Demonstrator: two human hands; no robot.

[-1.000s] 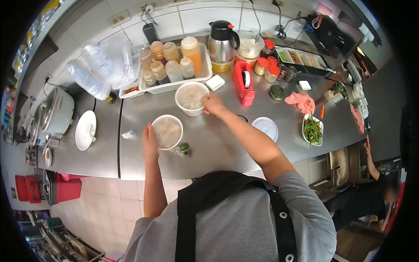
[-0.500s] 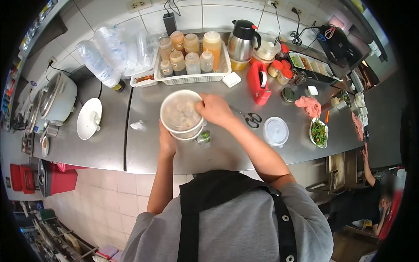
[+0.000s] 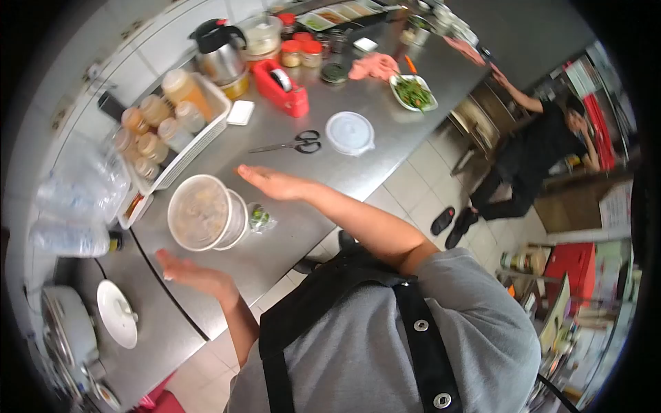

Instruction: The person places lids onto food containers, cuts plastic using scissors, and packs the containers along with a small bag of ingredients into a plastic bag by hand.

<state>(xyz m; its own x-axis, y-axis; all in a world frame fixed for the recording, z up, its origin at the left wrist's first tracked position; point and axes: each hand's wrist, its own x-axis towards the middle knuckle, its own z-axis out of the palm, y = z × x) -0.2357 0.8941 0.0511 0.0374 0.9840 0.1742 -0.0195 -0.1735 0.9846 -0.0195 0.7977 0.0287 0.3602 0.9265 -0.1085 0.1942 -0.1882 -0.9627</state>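
Two round white tubs are stacked on the steel counter, the upper tub (image 3: 201,213) covering most of the lower tub (image 3: 237,219). Pale brownish contents show in the upper one, but their detail is blurred. My left hand (image 3: 194,274) is off the tubs, below and left of them, fingers extended and holding nothing. To the upper right of the tubs, my right hand (image 3: 270,182) also stretches its fingers out, apart from them. A small clear bag with green pieces (image 3: 261,219) lies beside the lower tub. Black-handled scissors (image 3: 296,143) and a white round lid (image 3: 350,133) lie beyond my right hand.
Sauce bottles (image 3: 156,124) stand in a white basket (image 3: 196,148). Behind are a red tape dispenser (image 3: 281,89), a steel jug (image 3: 219,51) and red-lidded jars (image 3: 301,52). A bowl of greens (image 3: 413,93) sits near the edge. Another person (image 3: 527,148) is at the right.
The two tubs, side by side a second ago, are now stacked. Both my hands have let go and moved apart. The camera view has rotated and swung toward the right.
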